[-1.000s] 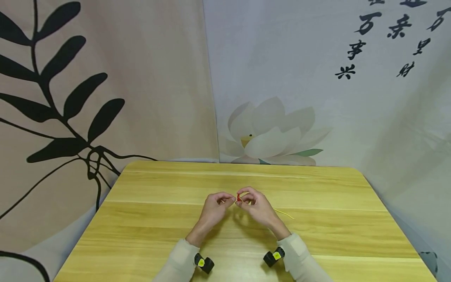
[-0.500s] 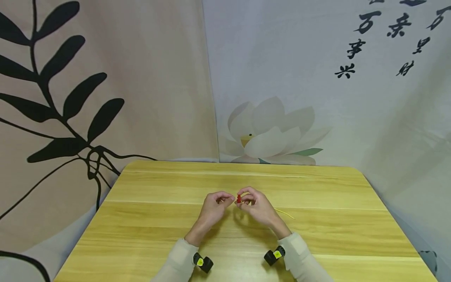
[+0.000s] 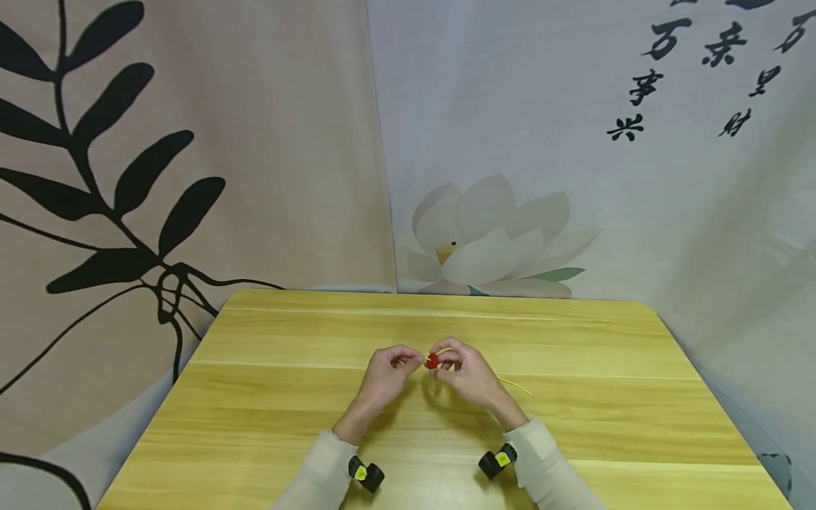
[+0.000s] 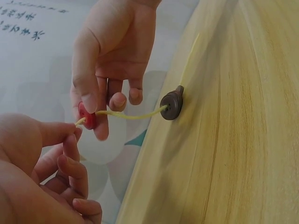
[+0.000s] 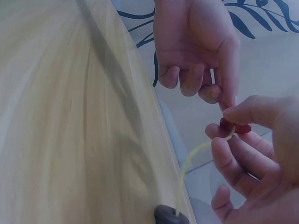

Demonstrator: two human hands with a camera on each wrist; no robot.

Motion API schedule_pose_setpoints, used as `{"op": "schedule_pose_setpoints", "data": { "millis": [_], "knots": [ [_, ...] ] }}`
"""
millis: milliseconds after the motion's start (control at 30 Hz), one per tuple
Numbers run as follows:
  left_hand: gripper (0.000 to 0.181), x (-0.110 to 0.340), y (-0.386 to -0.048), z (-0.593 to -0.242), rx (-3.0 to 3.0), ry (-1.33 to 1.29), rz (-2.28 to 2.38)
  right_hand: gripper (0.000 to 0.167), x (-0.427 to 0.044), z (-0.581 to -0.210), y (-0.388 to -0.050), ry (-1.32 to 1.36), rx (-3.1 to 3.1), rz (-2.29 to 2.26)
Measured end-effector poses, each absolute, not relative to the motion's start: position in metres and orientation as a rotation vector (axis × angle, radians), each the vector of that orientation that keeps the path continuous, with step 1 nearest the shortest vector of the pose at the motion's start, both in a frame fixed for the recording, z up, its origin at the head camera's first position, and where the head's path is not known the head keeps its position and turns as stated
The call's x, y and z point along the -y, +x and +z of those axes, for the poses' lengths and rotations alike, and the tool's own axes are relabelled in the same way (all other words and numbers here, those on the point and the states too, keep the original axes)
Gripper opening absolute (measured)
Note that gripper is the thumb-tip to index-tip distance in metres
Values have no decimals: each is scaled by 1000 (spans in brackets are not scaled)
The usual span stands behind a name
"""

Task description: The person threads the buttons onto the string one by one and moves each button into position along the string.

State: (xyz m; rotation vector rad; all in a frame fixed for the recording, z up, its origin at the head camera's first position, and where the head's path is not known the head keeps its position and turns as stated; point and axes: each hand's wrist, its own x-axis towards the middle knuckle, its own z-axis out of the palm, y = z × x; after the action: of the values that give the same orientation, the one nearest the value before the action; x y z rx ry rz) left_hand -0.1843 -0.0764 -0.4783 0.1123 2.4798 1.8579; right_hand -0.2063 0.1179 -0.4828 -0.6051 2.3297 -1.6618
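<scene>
Between thumb and fingers my right hand [image 3: 470, 377] pinches a red button [image 4: 87, 116] by its edge. A yellow cord [image 4: 131, 116] passes through the button. My left hand [image 3: 386, 379] pinches the short cord end on the other side, its fingertips close to the red button. Farther along the cord sit dark brown buttons [image 4: 171, 106], which look stacked face to face; how many I cannot tell. The right wrist view shows a brown button [image 5: 169, 214] only in part, at the bottom edge. Whether the brown buttons touch the table is unclear.
Both hands are above a wooden table [image 3: 287, 425]. The cord's free tail [image 3: 516, 386] shows beyond the right wrist. Black cameras sit on the left wrist [image 3: 366, 474] and the right wrist [image 3: 497, 462]. Printed cloth [image 3: 306, 177] hangs behind the table.
The red button has turned in my right fingers, from nearly edge-on to showing more of its face in the head view. Both hands have hardly moved.
</scene>
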Motion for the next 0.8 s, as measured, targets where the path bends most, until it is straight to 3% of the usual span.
{"op": "schedule_pose_setpoints", "data": {
  "millis": [800],
  "knots": [
    [22, 79, -185, -483, -2486, 124, 1815, 25, -124, -482, -207, -648, -2467, -1568]
  ]
}}
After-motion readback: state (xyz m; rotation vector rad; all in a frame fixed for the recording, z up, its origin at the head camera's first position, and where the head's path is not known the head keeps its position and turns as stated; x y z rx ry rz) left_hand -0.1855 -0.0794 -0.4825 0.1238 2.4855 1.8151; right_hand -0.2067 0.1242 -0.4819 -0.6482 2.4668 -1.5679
